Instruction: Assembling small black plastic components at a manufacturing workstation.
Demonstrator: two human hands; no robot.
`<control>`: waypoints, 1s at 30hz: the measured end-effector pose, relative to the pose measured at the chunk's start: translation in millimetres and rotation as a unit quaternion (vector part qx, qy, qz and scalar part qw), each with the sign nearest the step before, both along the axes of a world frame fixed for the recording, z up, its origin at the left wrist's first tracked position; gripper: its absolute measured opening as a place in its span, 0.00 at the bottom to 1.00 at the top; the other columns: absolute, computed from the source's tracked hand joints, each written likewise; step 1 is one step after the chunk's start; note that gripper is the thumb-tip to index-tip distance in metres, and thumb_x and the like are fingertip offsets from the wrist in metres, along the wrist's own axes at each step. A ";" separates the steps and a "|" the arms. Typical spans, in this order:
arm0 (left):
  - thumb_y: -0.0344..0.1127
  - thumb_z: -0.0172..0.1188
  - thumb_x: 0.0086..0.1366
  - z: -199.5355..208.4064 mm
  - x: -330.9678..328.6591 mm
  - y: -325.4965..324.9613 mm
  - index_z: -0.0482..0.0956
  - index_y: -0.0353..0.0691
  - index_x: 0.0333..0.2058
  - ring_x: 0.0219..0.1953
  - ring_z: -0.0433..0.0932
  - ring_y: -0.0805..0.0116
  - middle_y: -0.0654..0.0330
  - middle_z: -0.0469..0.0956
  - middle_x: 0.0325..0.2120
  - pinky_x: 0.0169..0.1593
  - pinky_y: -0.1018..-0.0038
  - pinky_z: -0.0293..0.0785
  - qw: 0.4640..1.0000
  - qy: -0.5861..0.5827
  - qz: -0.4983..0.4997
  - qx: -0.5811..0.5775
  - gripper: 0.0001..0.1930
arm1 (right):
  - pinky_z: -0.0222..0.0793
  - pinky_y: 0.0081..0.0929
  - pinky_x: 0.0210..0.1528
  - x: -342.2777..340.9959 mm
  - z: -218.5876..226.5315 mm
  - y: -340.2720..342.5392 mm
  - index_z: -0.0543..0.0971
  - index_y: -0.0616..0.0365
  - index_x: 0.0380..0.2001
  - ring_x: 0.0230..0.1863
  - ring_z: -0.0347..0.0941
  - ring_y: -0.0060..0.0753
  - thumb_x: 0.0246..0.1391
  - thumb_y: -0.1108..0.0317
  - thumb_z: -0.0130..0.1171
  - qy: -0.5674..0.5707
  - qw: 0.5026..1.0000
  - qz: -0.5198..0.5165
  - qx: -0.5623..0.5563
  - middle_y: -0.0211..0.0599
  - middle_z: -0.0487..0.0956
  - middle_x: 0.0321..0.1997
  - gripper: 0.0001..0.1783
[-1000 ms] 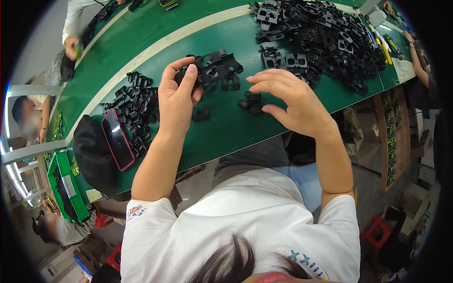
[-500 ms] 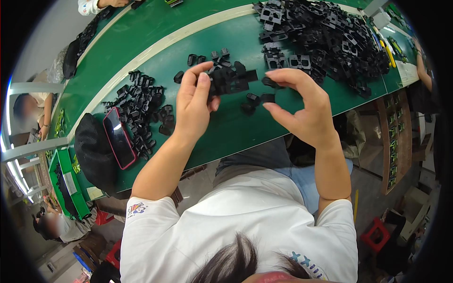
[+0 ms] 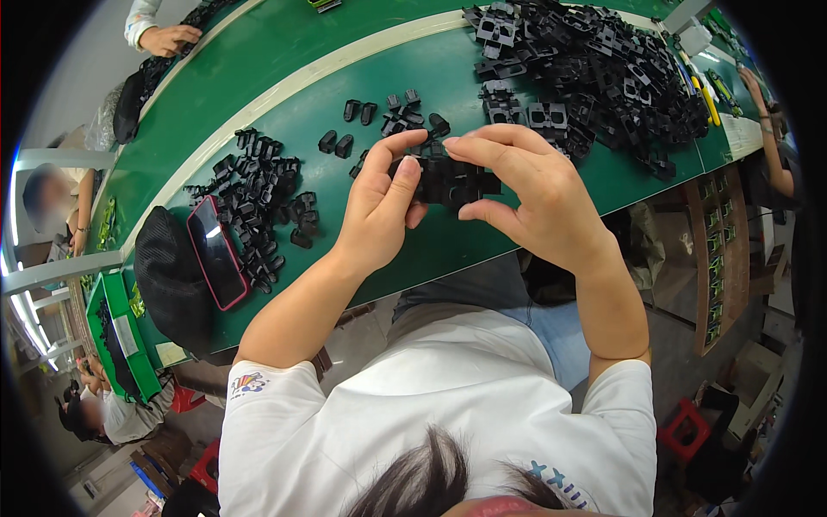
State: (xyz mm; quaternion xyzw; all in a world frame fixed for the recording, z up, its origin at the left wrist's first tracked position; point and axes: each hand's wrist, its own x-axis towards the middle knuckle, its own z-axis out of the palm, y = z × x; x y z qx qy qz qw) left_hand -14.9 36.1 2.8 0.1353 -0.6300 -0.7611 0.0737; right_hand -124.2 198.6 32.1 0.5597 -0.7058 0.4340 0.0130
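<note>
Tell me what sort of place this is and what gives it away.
Most likely a factory assembly workshop: a large heap of similar black parts lies on a long green workbench, and a co-worker's hand is busy at the upper left.

On the table (image 3: pixel 301 121), a phone (image 3: pixel 217 250) lies left beside a clip pile (image 3: pixel 250 194), a bracket heap (image 3: pixel 594 82) right.
</note>
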 end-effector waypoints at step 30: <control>0.37 0.44 0.70 6.5 8.1 13.8 0.60 0.37 0.55 0.20 0.62 0.82 0.66 0.69 0.26 0.24 0.85 0.59 0.998 0.066 -0.007 -0.001 0.18 | 0.72 0.14 0.34 21.7 -21.3 16.2 0.74 0.65 0.43 0.34 0.75 0.19 0.44 0.72 0.67 -0.493 0.861 -0.093 -0.085 0.40 0.77 0.39 0.21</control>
